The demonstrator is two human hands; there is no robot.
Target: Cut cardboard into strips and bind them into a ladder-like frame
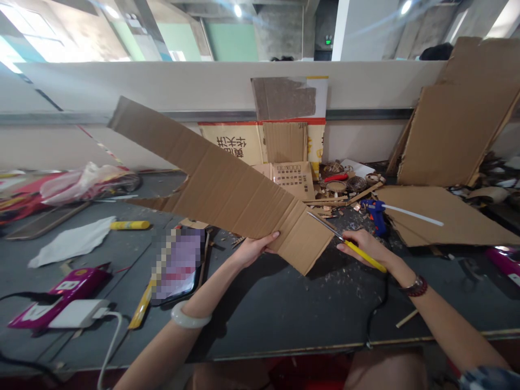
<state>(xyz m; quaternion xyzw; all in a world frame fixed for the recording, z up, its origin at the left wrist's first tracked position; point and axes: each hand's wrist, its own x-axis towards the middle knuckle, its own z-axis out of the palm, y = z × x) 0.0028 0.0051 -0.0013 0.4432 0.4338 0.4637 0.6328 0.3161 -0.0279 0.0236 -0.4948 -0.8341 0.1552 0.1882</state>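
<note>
My left hand (pixel 254 250) grips the lower edge of a long, bent piece of corrugated cardboard (pixel 215 184), which is lifted above the dark workbench (pixel 264 325). My right hand (pixel 363 246) is closed around a yellow-handled utility knife (pixel 365 255). The knife's long metal blade points up and left, its tip reaching the cardboard's right edge. A blue hot glue gun (pixel 376 215) with a white glue stick lies just beyond my right hand.
A large cardboard sheet (pixel 447 216) lies at the right, with more cardboard (pixel 459 119) leaning behind it. Scraps and woven cardboard pieces (pixel 337 181) sit at the back. A pixelated phone (pixel 176 265), pink device (pixel 60 295), white power adapter (pixel 77 314) and black cable lie nearby.
</note>
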